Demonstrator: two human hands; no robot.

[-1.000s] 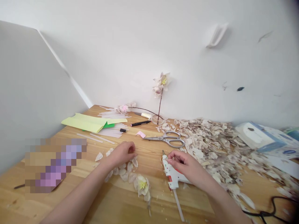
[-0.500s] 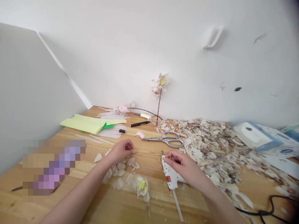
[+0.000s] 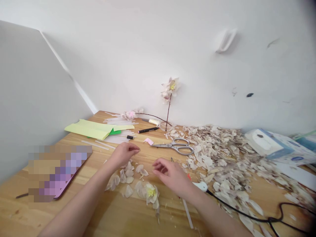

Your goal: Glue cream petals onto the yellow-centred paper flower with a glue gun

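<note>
My left hand (image 3: pixel 124 154) hovers over several loose white petals (image 3: pixel 128 174) on the wooden table (image 3: pixel 98 217). Its thumb and fingertips are pinched together, and what they hold is too small to make out. My right hand (image 3: pixel 170 173) hangs just right of the petals, its fingers loosely curled and apart, with nothing in them. A small paper flower with a yellow centre (image 3: pixel 151 192) lies between my forearms. Behind my right wrist lies the white glue gun (image 3: pixel 201 186), mostly hidden, with a glue stick (image 3: pixel 187 214) beside it.
Silver scissors (image 3: pixel 176 146) lie beyond my hands. A wide heap of pale petal scraps (image 3: pixel 222 154) covers the right side, with a tissue box (image 3: pixel 271 144) behind it. A black cable (image 3: pixel 247 215) runs to the right. Green paper (image 3: pixel 95 129), a marker (image 3: pixel 148 130) and a stemmed flower (image 3: pixel 170 87) stand at the back.
My right hand has let go of the glue gun and moved left towards the petals. The glue gun now lies turned, handle to the right. My left hand has lifted slightly, still pinched.
</note>
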